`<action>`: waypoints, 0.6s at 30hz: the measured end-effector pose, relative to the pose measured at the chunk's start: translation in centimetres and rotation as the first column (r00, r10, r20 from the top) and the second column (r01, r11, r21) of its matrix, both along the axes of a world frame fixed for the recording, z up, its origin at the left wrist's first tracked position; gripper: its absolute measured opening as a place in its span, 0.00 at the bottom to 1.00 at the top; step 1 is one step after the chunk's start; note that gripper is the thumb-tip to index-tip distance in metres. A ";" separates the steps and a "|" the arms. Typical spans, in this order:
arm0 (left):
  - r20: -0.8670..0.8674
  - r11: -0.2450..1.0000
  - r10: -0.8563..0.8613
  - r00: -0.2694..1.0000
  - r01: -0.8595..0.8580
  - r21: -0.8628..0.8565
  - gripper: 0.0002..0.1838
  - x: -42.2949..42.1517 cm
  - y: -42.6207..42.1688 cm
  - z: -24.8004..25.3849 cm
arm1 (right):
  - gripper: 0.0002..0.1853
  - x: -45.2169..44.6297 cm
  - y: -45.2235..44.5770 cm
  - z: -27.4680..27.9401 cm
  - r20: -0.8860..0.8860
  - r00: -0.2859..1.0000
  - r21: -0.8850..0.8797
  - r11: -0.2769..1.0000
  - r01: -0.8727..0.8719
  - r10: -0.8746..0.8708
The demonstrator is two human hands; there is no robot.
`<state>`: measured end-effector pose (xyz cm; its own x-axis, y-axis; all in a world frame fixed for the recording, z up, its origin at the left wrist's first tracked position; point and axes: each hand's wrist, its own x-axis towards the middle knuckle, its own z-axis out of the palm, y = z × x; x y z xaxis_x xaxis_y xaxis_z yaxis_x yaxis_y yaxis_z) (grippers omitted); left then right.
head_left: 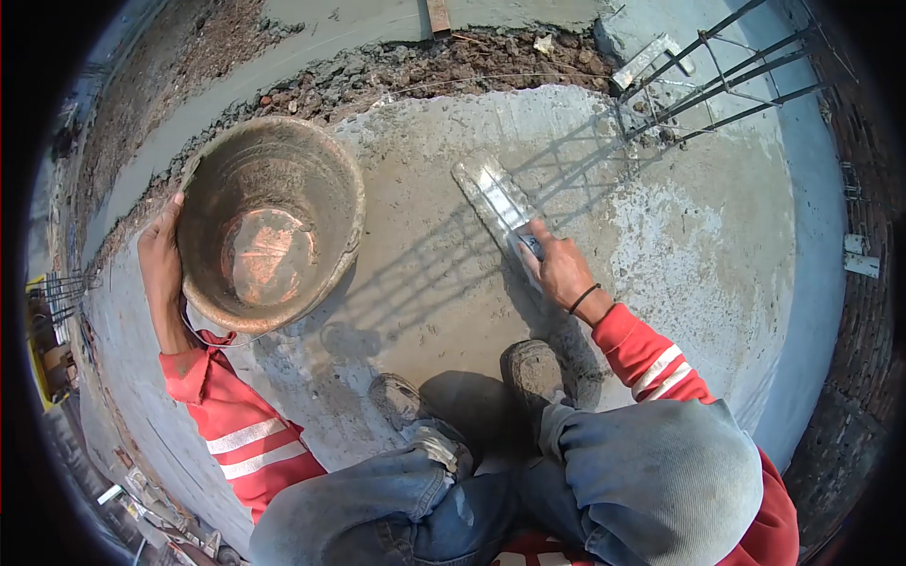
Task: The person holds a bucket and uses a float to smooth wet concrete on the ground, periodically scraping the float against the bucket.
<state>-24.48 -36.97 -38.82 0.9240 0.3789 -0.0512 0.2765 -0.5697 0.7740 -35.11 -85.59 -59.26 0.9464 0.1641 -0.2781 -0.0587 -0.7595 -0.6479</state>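
My left hand (161, 255) grips the left side of a mud-stained bucket (326, 179), tilted so that its inside faces me. A little grey residue coats the bucket's walls, and its bottom shows orange. A thin wire handle hangs below the rim. In my right hand (563, 272) is a steel finishing trowel (497, 196), its fingers wrapped around the handle. The long blade rests on or just above the wet grey concrete surface (425, 217); I cannot tell which. Wet cement clings to the blade's left edge.
A rebar cage (727, 80) juts from the slab at upper right, beside a pale angular piece (651, 62). Rubble (491, 61) runs along the far edge, with a wooden stick (438, 15) beyond. My shoes (536, 373) stand on the slab. A brick wall (854, 179) lies right.
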 end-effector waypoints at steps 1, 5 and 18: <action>-0.003 0.999 0.045 0.999 -0.045 -0.018 0.21 -0.2 -0.7 0.2 | 0.20 1.9 -0.2 -0.2 0.033 0.999 -0.033 0.999 0.024 -0.023; -0.028 0.994 0.094 0.995 -0.096 -0.053 0.21 -0.4 -0.6 0.2 | 0.22 8.7 1.1 -1.6 0.211 0.970 -0.080 0.987 0.143 -0.123; -0.009 0.999 0.016 1.000 -0.016 -0.037 0.20 -0.1 -0.9 0.0 | 0.17 -0.8 0.1 0.5 0.055 0.996 -0.046 0.996 0.073 -0.071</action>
<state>-24.57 -37.86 -38.85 0.9174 0.3911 -0.0735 0.2920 -0.5362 0.7920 -35.89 -85.51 -58.75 0.9690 0.0827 -0.2328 -0.0805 -0.7850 -0.6142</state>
